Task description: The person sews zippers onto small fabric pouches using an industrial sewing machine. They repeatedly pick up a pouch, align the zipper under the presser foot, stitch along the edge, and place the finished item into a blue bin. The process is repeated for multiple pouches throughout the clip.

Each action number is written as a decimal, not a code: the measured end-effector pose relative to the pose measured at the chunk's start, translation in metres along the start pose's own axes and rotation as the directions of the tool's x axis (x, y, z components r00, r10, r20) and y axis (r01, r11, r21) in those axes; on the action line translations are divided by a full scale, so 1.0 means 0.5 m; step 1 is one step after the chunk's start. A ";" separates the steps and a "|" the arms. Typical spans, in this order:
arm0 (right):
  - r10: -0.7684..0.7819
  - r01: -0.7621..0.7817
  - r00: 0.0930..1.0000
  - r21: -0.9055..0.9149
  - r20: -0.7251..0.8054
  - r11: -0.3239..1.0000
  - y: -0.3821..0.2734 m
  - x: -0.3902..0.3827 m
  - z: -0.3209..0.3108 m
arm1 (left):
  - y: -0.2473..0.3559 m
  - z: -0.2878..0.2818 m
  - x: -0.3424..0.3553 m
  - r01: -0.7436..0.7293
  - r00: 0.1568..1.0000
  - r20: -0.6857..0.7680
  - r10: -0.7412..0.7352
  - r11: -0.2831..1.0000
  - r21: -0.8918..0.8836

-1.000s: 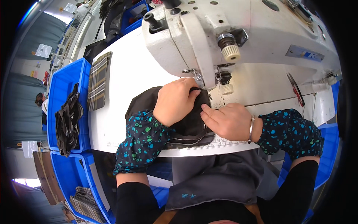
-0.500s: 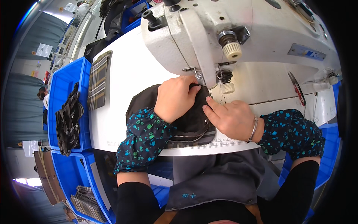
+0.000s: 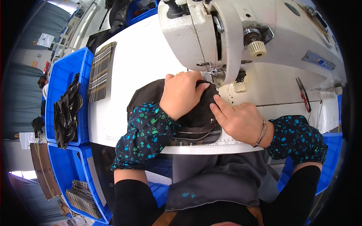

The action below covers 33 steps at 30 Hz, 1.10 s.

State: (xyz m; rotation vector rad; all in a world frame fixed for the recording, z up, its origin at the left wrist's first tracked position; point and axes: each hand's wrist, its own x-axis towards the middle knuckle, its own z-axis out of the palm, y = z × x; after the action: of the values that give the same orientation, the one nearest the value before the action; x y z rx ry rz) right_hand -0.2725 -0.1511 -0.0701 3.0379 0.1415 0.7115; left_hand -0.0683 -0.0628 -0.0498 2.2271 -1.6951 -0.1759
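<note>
Dark cloth piece (image 3: 200, 116) lies flat on the white tabletop (image 3: 134, 56), directly beneath the left hand (image 3: 183, 94); taking its middle as the dial's centre and the picture's top as twelve, I judge its long axis to run from about ten to four, though that hand and its forearm hide part of the line. A curved silver zip (image 3: 200, 138) crosses it toward five o'clock. What matters most to me from here is the cloth's one-o'clock edge, which sits right by the needle end of the sewing machine (image 3: 279, 37), with the left hand the nearer one there. That hand is bunched, thumb tip on the upper edge; I cannot tell whether it pinches the cloth or only presses it. The right hand (image 3: 241, 120) comes in from three, half open, index and middle fingertips reaching to the cloth's right edge; its thumb is hidden, so I can't confirm a hold. At six, a ruler strip (image 3: 230, 144) marks the tabletop's front edge, close beside the cloth, so I read little margin that way. The tabletop widens toward eleven, past a plaid panel (image 3: 102, 71) at ten; a blue bin (image 3: 88, 94) bounds nine, and red-handled snips (image 3: 303, 94) lie well apart near three.
</note>
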 end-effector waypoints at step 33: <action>0.065 -0.066 0.995 -0.007 -0.077 0.998 0.040 0.016 0.036 | 0.011 -0.053 -0.013 -0.289 0.931 -0.170 0.324 0.936 0.203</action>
State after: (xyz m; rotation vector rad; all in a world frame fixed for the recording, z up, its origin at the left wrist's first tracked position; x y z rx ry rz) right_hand -0.2557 -0.1703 -0.0821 3.0196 0.0394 0.8311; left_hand -0.0672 -0.0529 -0.0239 1.9764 -1.9770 0.2761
